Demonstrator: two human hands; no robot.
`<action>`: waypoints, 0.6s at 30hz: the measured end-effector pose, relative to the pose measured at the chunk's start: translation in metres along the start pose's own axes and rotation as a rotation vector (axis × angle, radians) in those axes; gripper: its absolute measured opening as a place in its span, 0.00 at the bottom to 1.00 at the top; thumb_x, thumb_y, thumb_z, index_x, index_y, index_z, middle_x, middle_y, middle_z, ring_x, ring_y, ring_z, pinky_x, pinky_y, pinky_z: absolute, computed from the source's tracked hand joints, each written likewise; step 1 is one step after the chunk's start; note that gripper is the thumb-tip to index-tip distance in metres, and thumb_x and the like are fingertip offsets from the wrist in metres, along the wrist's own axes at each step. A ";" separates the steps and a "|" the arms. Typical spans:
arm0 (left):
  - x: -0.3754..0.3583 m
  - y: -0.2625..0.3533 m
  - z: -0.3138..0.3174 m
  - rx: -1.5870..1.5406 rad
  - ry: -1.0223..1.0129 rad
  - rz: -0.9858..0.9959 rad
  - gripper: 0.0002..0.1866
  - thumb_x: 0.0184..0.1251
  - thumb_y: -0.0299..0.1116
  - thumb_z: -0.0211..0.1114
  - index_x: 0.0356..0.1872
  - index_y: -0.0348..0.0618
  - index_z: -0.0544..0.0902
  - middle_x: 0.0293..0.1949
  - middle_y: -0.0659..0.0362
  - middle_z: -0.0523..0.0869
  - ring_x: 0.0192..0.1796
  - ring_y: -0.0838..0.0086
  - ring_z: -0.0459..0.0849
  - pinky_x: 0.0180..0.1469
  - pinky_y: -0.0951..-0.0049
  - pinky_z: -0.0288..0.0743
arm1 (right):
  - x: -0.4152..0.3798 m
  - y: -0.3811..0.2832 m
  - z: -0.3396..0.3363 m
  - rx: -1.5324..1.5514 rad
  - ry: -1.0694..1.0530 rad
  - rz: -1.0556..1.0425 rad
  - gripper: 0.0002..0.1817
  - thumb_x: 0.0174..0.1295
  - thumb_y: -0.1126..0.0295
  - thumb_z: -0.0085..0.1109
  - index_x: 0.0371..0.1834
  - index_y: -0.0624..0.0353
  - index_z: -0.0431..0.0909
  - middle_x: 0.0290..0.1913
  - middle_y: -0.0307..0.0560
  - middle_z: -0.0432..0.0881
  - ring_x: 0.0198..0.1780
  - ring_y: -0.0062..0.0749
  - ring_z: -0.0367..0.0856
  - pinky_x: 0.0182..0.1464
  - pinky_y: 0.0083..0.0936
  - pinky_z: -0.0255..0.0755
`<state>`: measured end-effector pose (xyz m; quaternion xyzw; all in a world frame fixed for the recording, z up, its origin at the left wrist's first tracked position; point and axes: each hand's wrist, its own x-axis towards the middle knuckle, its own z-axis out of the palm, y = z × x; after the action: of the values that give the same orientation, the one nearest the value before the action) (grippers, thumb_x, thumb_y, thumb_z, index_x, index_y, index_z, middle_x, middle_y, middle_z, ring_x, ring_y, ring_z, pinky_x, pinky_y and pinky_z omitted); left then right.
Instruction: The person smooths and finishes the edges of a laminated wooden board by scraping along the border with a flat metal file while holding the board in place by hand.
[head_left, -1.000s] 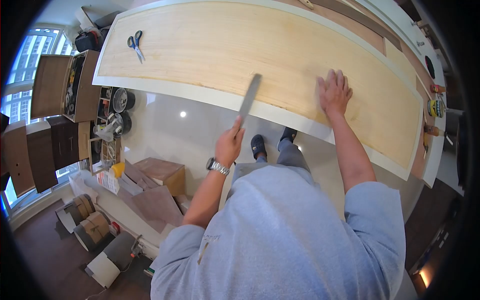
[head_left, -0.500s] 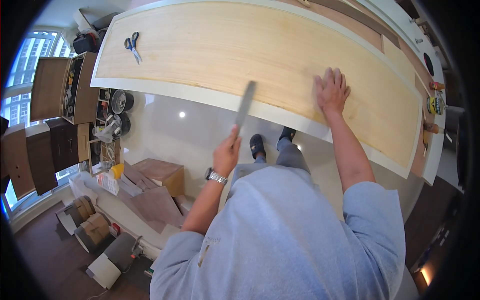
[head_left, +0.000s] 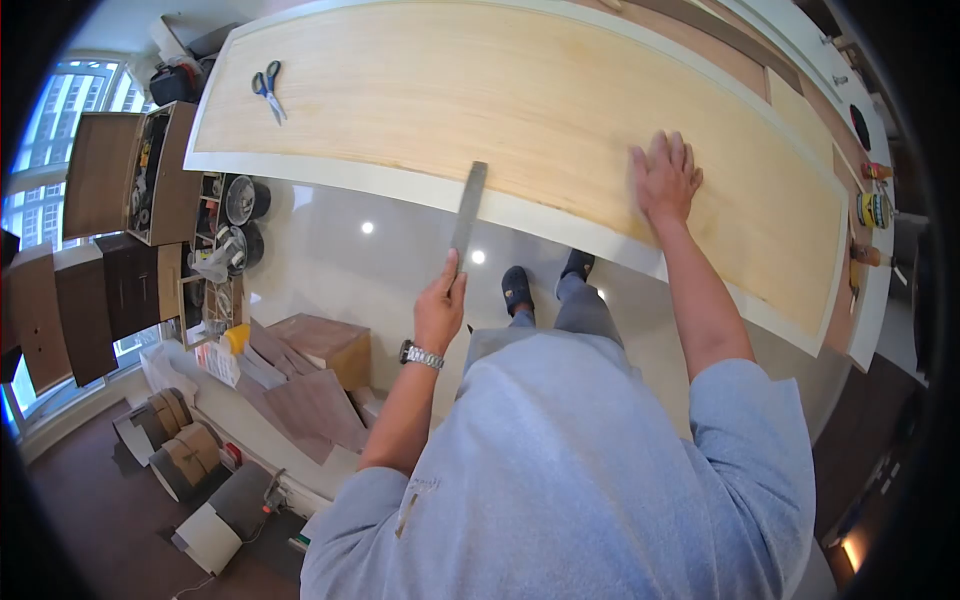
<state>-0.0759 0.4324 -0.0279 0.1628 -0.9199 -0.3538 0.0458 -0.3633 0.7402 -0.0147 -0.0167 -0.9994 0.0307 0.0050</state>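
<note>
My left hand (head_left: 438,308) is closed around the near end of a flat grey metal file (head_left: 468,210). The file's far end lies over the near edge of a long wooden panel (head_left: 450,90) with a white border; whether it touches is hard to tell. Farther along the same panel, my right hand (head_left: 667,188) rests palm down with its fingers stretched out. A pair of dark-handled scissors (head_left: 268,92) lies on the panel at the far left.
At the right end stand a yellow-labelled can (head_left: 872,210) and small bottles. On the left are an open wooden cabinet (head_left: 160,175), black buckets (head_left: 245,200) and a cardboard box (head_left: 320,345) beside wood offcuts (head_left: 315,405). My feet are on the shiny floor below the panel.
My left hand and the file have moved left along the panel's near edge. My right hand stays in the same place on the panel.
</note>
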 end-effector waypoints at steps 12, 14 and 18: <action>0.008 -0.004 -0.004 -0.055 0.012 -0.073 0.27 0.79 0.37 0.63 0.76 0.53 0.72 0.46 0.42 0.88 0.40 0.55 0.90 0.44 0.64 0.81 | 0.000 -0.003 -0.006 0.008 -0.017 -0.005 0.39 0.75 0.35 0.40 0.82 0.43 0.61 0.85 0.43 0.53 0.85 0.44 0.47 0.82 0.60 0.39; -0.006 -0.014 -0.016 -0.022 0.063 -0.144 0.26 0.78 0.38 0.63 0.75 0.57 0.74 0.32 0.43 0.87 0.31 0.53 0.85 0.36 0.58 0.79 | -0.002 -0.001 -0.004 -0.015 -0.020 -0.013 0.39 0.75 0.35 0.40 0.83 0.42 0.60 0.86 0.43 0.52 0.86 0.44 0.46 0.83 0.60 0.38; 0.029 0.026 0.007 0.045 -0.055 -0.038 0.29 0.76 0.38 0.65 0.77 0.60 0.72 0.30 0.45 0.86 0.28 0.52 0.84 0.32 0.56 0.77 | 0.002 -0.002 0.001 -0.005 -0.033 0.013 0.39 0.75 0.35 0.39 0.83 0.41 0.59 0.86 0.42 0.52 0.86 0.44 0.46 0.83 0.59 0.37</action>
<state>-0.1118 0.4449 -0.0169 0.1712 -0.9253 -0.3383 0.0099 -0.3651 0.7378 -0.0155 -0.0229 -0.9993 0.0285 -0.0117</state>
